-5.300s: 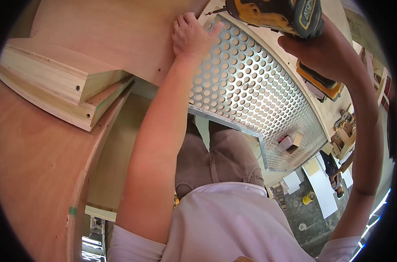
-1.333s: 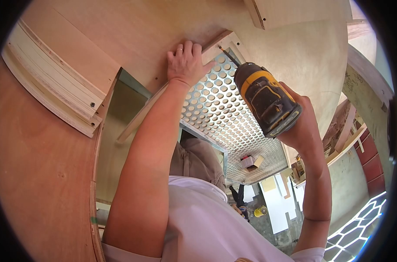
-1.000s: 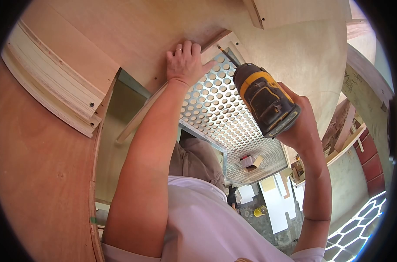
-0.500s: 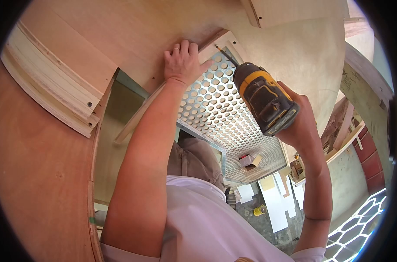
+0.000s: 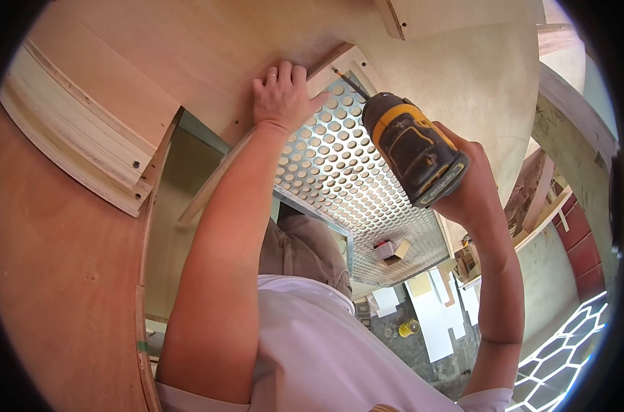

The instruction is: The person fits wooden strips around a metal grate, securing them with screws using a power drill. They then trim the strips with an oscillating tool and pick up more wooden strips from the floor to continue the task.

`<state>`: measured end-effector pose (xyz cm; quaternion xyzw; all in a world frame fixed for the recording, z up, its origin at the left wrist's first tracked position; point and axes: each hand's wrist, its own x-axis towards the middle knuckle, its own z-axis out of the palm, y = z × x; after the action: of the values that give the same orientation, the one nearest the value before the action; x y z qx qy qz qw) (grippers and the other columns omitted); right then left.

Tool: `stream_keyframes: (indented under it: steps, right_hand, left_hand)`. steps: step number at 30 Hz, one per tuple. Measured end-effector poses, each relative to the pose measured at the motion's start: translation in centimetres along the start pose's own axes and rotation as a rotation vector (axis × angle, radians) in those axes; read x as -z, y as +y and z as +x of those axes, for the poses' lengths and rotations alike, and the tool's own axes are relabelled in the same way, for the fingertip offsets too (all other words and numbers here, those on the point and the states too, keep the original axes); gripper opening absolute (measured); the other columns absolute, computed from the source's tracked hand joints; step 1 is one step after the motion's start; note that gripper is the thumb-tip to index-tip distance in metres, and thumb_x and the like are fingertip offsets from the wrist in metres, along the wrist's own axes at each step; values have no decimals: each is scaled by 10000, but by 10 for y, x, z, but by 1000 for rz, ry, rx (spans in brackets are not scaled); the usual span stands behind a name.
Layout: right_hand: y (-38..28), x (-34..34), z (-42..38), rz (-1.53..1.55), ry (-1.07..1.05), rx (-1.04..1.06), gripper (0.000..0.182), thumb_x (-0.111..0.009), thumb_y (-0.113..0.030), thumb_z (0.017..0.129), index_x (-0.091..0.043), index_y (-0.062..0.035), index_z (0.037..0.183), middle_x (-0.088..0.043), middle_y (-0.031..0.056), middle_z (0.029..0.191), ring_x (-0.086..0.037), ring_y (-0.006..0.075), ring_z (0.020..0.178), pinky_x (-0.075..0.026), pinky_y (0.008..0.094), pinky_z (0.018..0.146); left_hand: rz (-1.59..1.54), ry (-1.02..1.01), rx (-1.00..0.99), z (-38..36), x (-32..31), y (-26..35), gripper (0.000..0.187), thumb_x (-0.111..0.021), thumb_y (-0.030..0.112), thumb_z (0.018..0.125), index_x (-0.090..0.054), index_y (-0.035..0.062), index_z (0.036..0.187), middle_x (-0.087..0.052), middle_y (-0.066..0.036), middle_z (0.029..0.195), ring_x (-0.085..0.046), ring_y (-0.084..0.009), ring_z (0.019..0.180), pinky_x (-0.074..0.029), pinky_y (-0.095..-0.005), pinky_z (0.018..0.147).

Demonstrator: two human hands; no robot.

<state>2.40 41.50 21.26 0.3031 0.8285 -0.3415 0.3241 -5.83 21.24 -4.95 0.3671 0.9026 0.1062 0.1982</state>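
Observation:
My right hand (image 5: 471, 182) is wrapped round a yellow and black cordless drill (image 5: 416, 147). Its long bit (image 5: 353, 84) points up and left to the end of a pale wooden strip (image 5: 320, 82), with a small brassy tip at the wood; whether that is a screw is hard to make out. My left hand (image 5: 282, 96), a ring on one finger, grips the same strip, its fingers over the far edge and its thumb on the near side. Below the strip lies a perforated metal sheet (image 5: 346, 172) with round holes.
Curved plywood panels (image 5: 71, 275) surround me, with stacked wooden strips (image 5: 78, 130) at left. A small opened box (image 5: 392, 251) sits on the metal sheet. On the floor lie white sheets (image 5: 432, 316) and a yellow tape roll (image 5: 409, 327). Bright hexagonal lights (image 5: 566, 353) show at lower right.
The view has shifted slightly, so everything appears a little further left. Both hands keep their hold, and the drill bit stays at the strip's end.

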Motion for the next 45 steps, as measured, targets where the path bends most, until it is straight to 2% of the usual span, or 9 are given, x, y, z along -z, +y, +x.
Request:
stream_keyframes:
  steps: [31, 40, 43, 45]
  right_hand:
    - [-6, 6, 7, -96, -14, 47, 348, -862, -178, 639, -629, -88, 881, -701, 140, 729, -696, 372, 736, -548, 423, 697]
    - [2, -3, 13, -167, -4, 93, 331, -831, -156, 645, -631, -88, 900, -703, 142, 733, -696, 373, 743, -545, 432, 691]
    - [-4, -3, 17, -206, -42, 52, 346, -823, -147, 647, -641, -93, 936, -708, 139, 745, -703, 360, 740, -542, 429, 686]
    - [-7, -2, 18, -224, -9, 96, 366, -822, -146, 647, -651, -100, 967, -713, 136, 756, -706, 351, 735, -540, 424, 683]
  left_hand:
    - [-15, -60, 20, -1, 5, 2, 633, -755, 633, 762, -607, 134, 1121, -570, -46, 1101, -580, -267, 1064, -403, -470, 837]
    - [2, -45, 4, 2, 3, 0, 650, -745, 658, 753, -614, 132, 1113, -576, -46, 1086, -594, -262, 1041, -408, -462, 816]
    - [2, -9, -11, -2, 0, 0, 659, -738, 679, 746, -624, 126, 1088, -581, -46, 1065, -601, -257, 1016, -410, -456, 807]
    - [5, 5, -13, -5, 0, -1, 665, -737, 687, 741, -629, 121, 1074, -584, -47, 1056, -603, -254, 1007, -410, -454, 802]
